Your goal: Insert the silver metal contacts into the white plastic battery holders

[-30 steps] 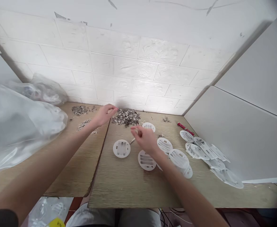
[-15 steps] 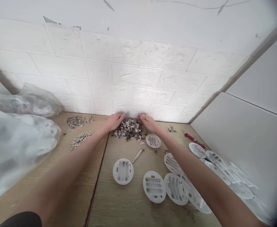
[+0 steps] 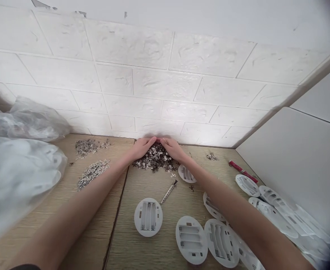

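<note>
Two forearms (image 3: 91, 202) stretch forward over the table (image 3: 142, 183), the left hand (image 3: 142, 147) and right hand (image 3: 172, 148) cupped around the far side of a metal-parts pile (image 3: 155, 158) beside the wall (image 3: 156, 129). Most fingers are hidden, so I cannot tell whether either hand grips anything. The right forearm partly covers a white disc (image 3: 210, 207); a plastic bag (image 3: 21, 176) is cut off at left.

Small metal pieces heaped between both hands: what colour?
Heaped small metal pieces: silver to dark grey, best in the head view.
</note>
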